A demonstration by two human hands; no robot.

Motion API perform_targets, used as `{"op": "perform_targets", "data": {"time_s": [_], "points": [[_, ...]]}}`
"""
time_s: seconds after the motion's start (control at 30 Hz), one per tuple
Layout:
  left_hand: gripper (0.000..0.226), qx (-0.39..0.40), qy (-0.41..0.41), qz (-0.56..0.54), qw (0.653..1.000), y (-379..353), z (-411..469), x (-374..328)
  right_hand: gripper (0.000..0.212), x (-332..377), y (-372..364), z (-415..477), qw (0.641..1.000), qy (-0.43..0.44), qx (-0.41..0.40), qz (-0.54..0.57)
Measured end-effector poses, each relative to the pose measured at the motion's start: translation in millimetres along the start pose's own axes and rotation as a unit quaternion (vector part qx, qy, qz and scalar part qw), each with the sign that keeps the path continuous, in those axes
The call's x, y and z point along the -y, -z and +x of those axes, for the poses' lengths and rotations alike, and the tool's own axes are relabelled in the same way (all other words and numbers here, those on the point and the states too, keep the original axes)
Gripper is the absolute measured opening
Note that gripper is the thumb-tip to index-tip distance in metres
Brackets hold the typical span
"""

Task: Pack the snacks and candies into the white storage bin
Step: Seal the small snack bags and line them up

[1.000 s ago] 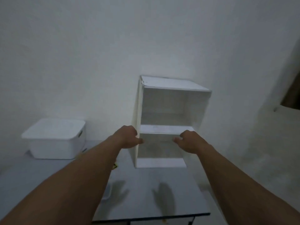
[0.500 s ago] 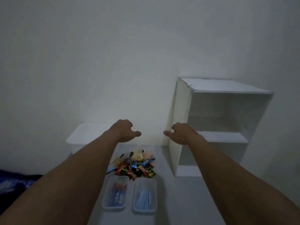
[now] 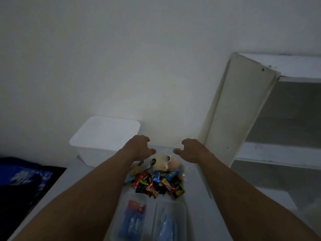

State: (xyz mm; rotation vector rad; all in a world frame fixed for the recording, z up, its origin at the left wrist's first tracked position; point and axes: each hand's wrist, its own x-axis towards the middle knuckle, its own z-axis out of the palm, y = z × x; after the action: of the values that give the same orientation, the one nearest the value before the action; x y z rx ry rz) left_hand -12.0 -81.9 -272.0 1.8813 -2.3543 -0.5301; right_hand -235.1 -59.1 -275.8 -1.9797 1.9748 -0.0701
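swinging away from the shelf unit (image 3: 241,119), both arms are now reaching over the snack pile (image 3: 156,181); left hand (image 3: 139,148) and right hand (image 3: 192,150) are hovering empty, fingers loosely curled, beside the lidded white bin (image 3: 104,136), packing not begun.

table (image 3: 83,185) | white storage bin (image 3: 104,136) | candy pile (image 3: 156,181) | 2 clear containers (image 3: 132,218) | shelf unit (image 3: 243,119)

Both arms stretched fwd, bare forearms, roughly parallel w/ a gap between. Left hand (image 3: 139,148) palm down, fingers curled loosely, thumb pointing in toward the right. Right hand (image 3: 192,150) mirrors it, palm down, fingers bent, thumb pointing toward the left. Both hands empty, not touching each other.
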Motion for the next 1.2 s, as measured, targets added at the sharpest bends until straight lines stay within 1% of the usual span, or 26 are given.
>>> {"op": "perform_targets", "data": {"time_s": [0.17,0.3,0.47,0.57,0.67,0.87,0.97,1.1,1.2], "points": [[0.064,0.034,0.019,-0.016,0.999,-52.5,43.0,16.8,0.063,-7.8,-51.1,53.5,1.000,0.009,0.020,0.020],[0.052,0.038,0.036,-0.023,0.998,-88.1,60.2,37.9,0.046,1.2,-86.3,74.4,0.999,0.037,-0.004,0.032],[0.050,0.020,0.033,-0.018,0.999,-108.8,88.3,57.4,0.036,23.4,-125.8,87.2,0.997,0.062,-0.012,0.047],[0.053,0.019,0.021,-0.023,0.999,-118.8,105.8,62.6,0.031,34.1,-143.7,92.6,0.997,0.061,-0.006,0.052],[0.059,0.021,0.017,-0.015,1.000,-129.8,118.7,69.5,0.022,44.6,-161.7,97.7,0.997,0.045,-0.007,0.067],[0.059,0.028,0.019,-0.043,0.998,-147.5,137.8,80.7,0.026,56.2,-187.3,111.3,0.989,-0.032,0.014,0.142],[0.060,0.040,0.015,-0.066,0.997,-152.7,141.8,80.0,0.024,56.0,-191.9,113.0,0.978,-0.070,-0.003,0.199],[0.069,0.041,0.014,-0.116,0.992,-148.9,142.0,77.2,0.022,57.4,-186.3,109.1,0.960,-0.092,-0.029,0.265],[0.066,0.027,0.009,-0.137,0.990,-140.5,140.3,72.1,0.020,61.2,-167.7,100.1,0.946,-0.096,-0.045,0.308]]}}
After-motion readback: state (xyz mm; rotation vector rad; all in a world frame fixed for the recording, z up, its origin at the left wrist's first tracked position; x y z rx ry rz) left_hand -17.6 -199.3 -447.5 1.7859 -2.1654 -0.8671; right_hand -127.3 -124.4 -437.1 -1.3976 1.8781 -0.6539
